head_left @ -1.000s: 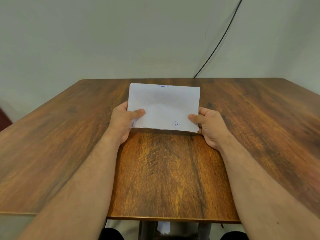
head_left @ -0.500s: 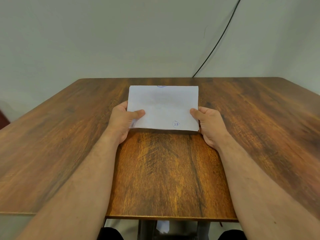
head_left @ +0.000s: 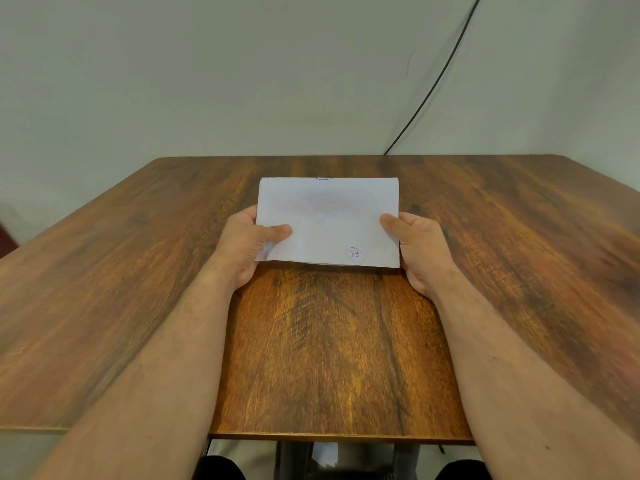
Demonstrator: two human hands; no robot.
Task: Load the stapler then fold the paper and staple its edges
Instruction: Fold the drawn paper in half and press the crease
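A white sheet of paper point(head_left: 329, 220), folded over, lies on the wooden table point(head_left: 329, 341) in front of me, with a small circled blue mark near its front right corner. My left hand point(head_left: 246, 247) grips its left edge, thumb on top of the sheet. At the right edge my right hand point(head_left: 419, 251) holds it the same way, thumb on top. The front edges of the two layers sit almost together. No stapler is in view.
The table's front edge point(head_left: 339, 436) is close to me and its back edge meets a pale wall. A black cable point(head_left: 436, 84) runs down the wall to the table's back. Under the table a scrap of white paper point(head_left: 325, 453) shows.
The paper's front edge has settled lower and flatter onto the table, and the right thumb has slid a little up along the right edge. Both hands keep their hold.
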